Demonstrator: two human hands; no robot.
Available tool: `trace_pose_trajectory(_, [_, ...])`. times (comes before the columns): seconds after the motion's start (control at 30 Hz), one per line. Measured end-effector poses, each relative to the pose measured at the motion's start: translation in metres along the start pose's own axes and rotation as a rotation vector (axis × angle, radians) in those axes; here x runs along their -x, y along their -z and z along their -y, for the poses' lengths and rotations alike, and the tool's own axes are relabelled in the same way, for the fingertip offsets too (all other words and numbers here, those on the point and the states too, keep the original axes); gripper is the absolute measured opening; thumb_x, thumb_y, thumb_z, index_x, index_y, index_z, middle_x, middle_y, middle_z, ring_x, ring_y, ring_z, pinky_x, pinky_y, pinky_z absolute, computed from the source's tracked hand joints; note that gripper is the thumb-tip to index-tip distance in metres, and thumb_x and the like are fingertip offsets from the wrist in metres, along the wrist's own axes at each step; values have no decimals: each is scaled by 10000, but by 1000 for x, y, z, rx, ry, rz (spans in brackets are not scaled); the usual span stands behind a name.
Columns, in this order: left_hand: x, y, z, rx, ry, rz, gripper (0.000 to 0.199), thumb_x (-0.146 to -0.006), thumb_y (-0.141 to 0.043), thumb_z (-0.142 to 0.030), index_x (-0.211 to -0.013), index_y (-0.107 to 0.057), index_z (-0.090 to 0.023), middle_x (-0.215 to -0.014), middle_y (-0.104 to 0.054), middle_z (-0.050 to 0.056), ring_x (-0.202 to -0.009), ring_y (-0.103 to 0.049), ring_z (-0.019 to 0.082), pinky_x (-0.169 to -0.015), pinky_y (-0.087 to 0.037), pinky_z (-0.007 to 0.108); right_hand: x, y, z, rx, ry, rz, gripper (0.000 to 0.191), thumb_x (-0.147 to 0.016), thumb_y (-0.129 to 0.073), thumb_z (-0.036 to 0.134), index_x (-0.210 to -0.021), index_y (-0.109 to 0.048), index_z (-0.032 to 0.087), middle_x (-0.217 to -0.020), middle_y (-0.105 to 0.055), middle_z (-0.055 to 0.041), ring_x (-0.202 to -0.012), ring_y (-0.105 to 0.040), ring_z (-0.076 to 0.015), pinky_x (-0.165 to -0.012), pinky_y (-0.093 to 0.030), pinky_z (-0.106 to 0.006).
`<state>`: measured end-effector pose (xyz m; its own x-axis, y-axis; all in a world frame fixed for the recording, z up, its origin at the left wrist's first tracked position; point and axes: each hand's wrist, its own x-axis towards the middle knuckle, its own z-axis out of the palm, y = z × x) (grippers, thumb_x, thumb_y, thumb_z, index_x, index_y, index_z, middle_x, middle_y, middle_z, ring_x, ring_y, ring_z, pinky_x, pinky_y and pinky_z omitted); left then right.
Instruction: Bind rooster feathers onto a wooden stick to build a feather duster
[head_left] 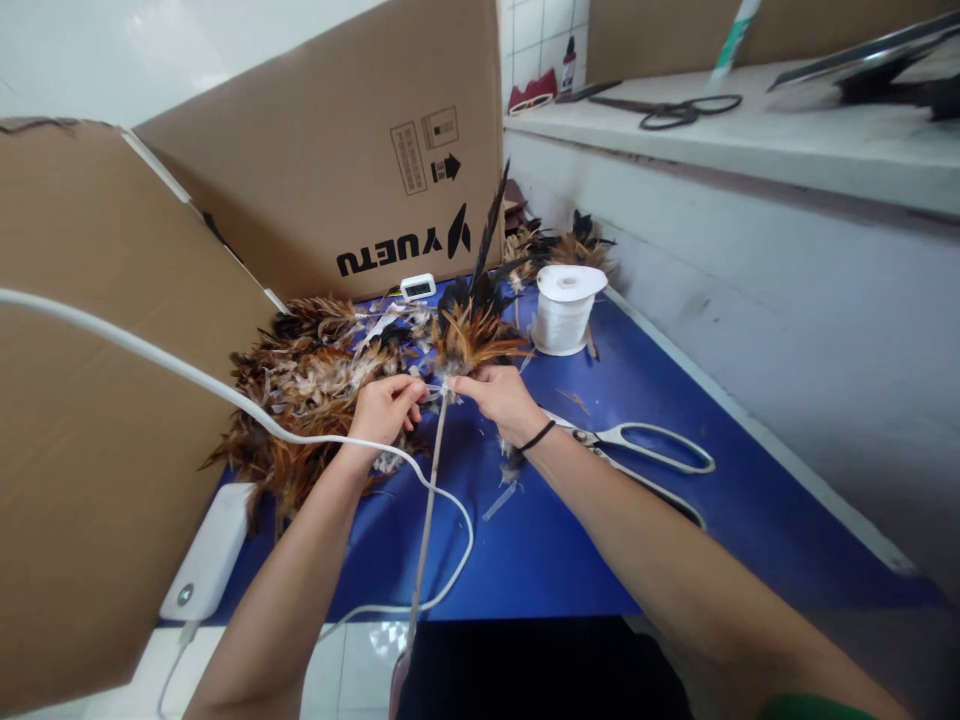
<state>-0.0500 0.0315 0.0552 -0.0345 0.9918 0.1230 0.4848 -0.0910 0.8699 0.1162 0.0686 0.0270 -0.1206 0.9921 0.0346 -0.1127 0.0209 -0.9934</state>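
My right hand (504, 400) is closed on the base of a feather bunch (471, 335), brown and black with one long dark feather pointing up. The bunch sits at the top of a thin stick (429, 505) that slants down past the table's front edge. Just left of the stick, my left hand (386, 408) pinches a thin whitish strand that runs to the stick's top. Behind my right hand stands a spool of white ribbon (562, 315). Large scissors (649, 445) lie beside my right wrist, partly covered by the forearm.
A big heap of loose feathers (300, 400) covers the blue table's left side. Cardboard boxes (322, 150) wall the back and left. A white cable (262, 420) crosses over my left wrist. A power bank (210, 550) lies front left. Black scissors (671, 110) rest on the ledge.
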Motion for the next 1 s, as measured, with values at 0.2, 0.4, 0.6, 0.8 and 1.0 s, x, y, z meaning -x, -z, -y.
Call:
trace_pose_trajectory(0.2, [0,-8,5,334,15,-93,276,-690,-663,-383,-754,-668,-115,-731,-646,62,-620,-599,127,-417,-454,184,0,-2,-1,44,-52,15,400,-546,-694,369,-430,-367,170,-400,-308,83,-426,-254,-32,-412,-190,-205])
trace_pose_trajectory(0.4, [3,-27,7,694,36,-95,236,-676,-698,-335,-653,-594,-125,-788,-640,52,-669,-579,99,-529,-477,187,-1,-5,-5,99,-57,27,373,-535,-675,329,-419,-358,172,-399,-299,87,-420,-240,-28,-400,-171,-206])
trace_pose_trajectory(0.6, [6,-40,16,828,40,-111,256,-718,-665,-363,-693,-524,-150,-723,-575,10,-715,-589,111,-584,-476,216,-2,-5,-9,100,-106,77,340,-534,-658,274,-408,-360,167,-391,-304,90,-405,-233,-21,-386,-157,-201])
trace_pose_trajectory(0.8, [8,-48,32,674,11,-135,316,-777,-562,-463,-712,-455,-173,-731,-598,31,-704,-594,127,-506,-408,204,-4,-1,-9,188,-244,123,247,-560,-649,268,-450,-462,150,-318,-288,102,-333,-220,-17,-339,-139,-187])
trace_pose_trajectory(1.0, [10,-49,42,294,-148,-118,296,-845,-481,-410,-718,-553,-153,-706,-607,16,-536,-491,68,-537,-405,211,-4,2,-11,235,-372,236,250,-597,-643,286,-460,-482,152,-264,-275,102,-266,-186,-23,-305,-101,-194])
